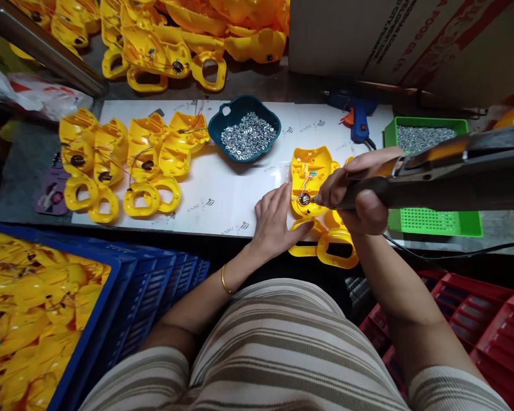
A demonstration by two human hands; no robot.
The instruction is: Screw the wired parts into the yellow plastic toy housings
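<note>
A yellow plastic shell (310, 168) with thin wires, a small green board and a round dark part lies open on the white board. My left hand (274, 220) rests against its left edge, fingers extended and the thumb over its yellow handle. My right hand (362, 197) is wrapped round a dark power screwdriver (437, 171), whose tip meets the round part in the shell. Partly behind my right hand sits a second yellow piece, its ring-shaped handle (337, 264) at the table's front edge.
Small metal parts fill a teal bowl (217, 128) and a green tray (448, 124). A blue glue gun (358, 117) lies behind. More yellow shells (145, 148) stand left. Blue crates (128, 302) and red crates (492, 325) flank my body; a carton (346, 40) is at the back.
</note>
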